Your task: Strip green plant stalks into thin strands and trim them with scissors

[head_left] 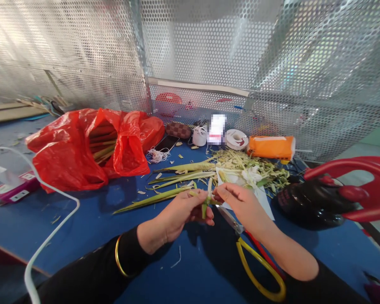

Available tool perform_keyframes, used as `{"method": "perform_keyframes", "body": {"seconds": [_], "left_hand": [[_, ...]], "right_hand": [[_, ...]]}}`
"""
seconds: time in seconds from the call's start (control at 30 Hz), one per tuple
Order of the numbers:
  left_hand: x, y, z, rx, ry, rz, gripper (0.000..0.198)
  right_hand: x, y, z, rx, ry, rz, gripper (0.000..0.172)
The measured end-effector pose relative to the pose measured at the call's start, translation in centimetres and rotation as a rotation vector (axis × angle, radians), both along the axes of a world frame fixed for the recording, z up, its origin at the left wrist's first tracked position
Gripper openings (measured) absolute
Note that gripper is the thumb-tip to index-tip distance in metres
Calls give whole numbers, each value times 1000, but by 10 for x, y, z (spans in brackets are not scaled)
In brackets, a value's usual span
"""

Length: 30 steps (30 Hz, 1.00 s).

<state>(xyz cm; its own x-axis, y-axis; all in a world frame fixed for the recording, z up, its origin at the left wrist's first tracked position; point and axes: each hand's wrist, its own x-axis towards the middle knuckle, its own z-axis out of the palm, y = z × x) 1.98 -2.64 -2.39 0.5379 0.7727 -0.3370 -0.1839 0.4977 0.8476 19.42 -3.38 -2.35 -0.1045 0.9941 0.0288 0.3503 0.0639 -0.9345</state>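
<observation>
Scissors [239, 229], yellow and red handles, on blue table [158, 276], partly under right forearm. Left hand [177, 211]: thumb and fingers clamped on folded leaf piece [204, 209], raised above table at centre. Right hand [245, 207]: fingertips bunched at leaf piece's right side; cannot tell whether gripping it. Long green leaves [152, 199], just beyond left hand. Paper sheet [265, 204], beyond right hand. Black pot [307, 207], right. Leaf clippings [274, 172], heaped. Red bag [72, 147], left, stalks inside. Orange packet [270, 147]. White spool [237, 139]. Perforated metal screen [205, 46], behind all.
</observation>
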Motion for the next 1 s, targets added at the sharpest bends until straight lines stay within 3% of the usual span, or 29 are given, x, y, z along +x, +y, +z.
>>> {"method": "perform_keyframes", "body": {"seconds": [0.1, 0.23, 0.47, 0.8, 1.0], "left_hand": [[-1, 2, 2, -63, 1, 58, 37], [-1, 1, 4, 49, 50, 43, 33], [1, 0, 4, 151, 146, -14, 24], [-5, 7, 0, 113, 114, -67, 20], [-3, 6, 0, 79, 107, -19, 28]], "right_hand": [[0, -1, 4, -65, -56, 46, 25], [-7, -5, 4, -111, -4, 16, 24], [-8, -7, 3, -61, -69, 18, 24], [-4, -8, 0, -37, -119, 15, 24], [-3, -4, -2, 13, -190, 4, 24]]}}
